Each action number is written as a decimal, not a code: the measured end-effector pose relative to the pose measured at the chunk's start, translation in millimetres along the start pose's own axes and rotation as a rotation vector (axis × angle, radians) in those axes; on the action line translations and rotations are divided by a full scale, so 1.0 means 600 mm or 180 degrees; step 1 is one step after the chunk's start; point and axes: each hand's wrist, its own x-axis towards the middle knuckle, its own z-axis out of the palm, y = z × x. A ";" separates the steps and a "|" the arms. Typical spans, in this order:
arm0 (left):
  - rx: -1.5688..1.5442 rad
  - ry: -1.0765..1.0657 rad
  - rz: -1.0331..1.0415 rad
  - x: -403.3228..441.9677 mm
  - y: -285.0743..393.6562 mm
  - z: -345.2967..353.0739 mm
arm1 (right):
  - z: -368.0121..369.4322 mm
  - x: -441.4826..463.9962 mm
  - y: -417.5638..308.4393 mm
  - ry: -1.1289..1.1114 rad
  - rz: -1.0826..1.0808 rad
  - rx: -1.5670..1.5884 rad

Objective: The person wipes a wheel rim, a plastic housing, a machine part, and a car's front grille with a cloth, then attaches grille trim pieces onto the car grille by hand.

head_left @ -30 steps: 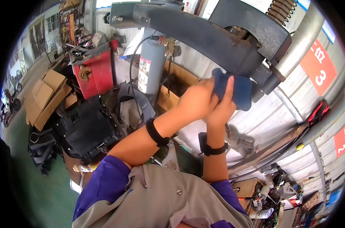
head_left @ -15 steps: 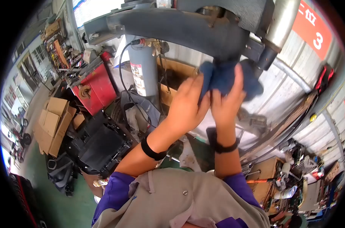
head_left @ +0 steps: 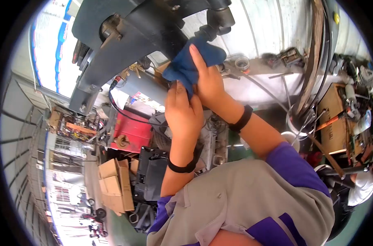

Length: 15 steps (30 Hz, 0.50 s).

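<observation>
A blue cloth (head_left: 184,65) is bunched against the underside of a dark grey machine arm (head_left: 133,39), near its lower end. My right hand (head_left: 211,84) is on the cloth from the right, its index finger stretched up over the fabric. On the lower left, my left hand (head_left: 181,110) has its fingers at the cloth's hanging edge. Both wrists wear black bands. Black cylindrical fittings (head_left: 219,20) sit just above and to the right of the cloth. Some fingertips are hidden by the folds.
Left of my hands are a red cabinet (head_left: 133,130), a grey cylinder (head_left: 145,88) with a black hose, and cardboard (head_left: 112,184). Rightward, a wooden pole (head_left: 313,57) leans near a white bucket (head_left: 295,125). Another person (head_left: 363,186) is at the far right edge.
The view has turned and tilted, so the machine arm now lies at the upper left. The cloth and both hands have shifted left in view, and the cloth's folds have changed shape.
</observation>
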 end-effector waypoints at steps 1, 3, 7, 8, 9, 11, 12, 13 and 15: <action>-0.0020 -0.0018 0.0004 -0.012 -0.006 0.006 | -0.005 -0.018 -0.002 -0.0282 0.0395 -0.0047; -0.0208 -0.0130 0.0025 -0.035 -0.024 0.012 | 0.011 -0.042 0.002 0.0371 0.0094 0.0115; -0.0554 -0.0570 -0.0370 -0.057 -0.029 -0.002 | 0.010 -0.081 0.000 0.0100 0.0066 0.0011; -0.0569 -0.0722 -0.0537 -0.058 -0.023 -0.007 | 0.005 -0.092 0.000 0.0195 0.0024 0.0128; -0.0752 -0.0650 -0.0419 -0.060 -0.025 -0.005 | -0.002 -0.096 -0.005 0.0286 -0.0027 0.0246; -0.0782 -0.0504 -0.0267 -0.060 -0.016 -0.008 | -0.020 -0.102 -0.010 0.0127 0.0131 0.0565; -0.0795 -0.0430 -0.0187 -0.058 -0.012 -0.010 | -0.026 -0.092 -0.009 0.0178 0.0015 0.0642; -0.0750 -0.0415 -0.0177 -0.056 -0.009 -0.016 | -0.034 -0.077 -0.011 0.0236 -0.0098 0.0721; -0.0530 -0.0023 0.0127 -0.040 0.001 -0.024 | -0.053 -0.042 -0.023 0.0328 -0.0252 0.0660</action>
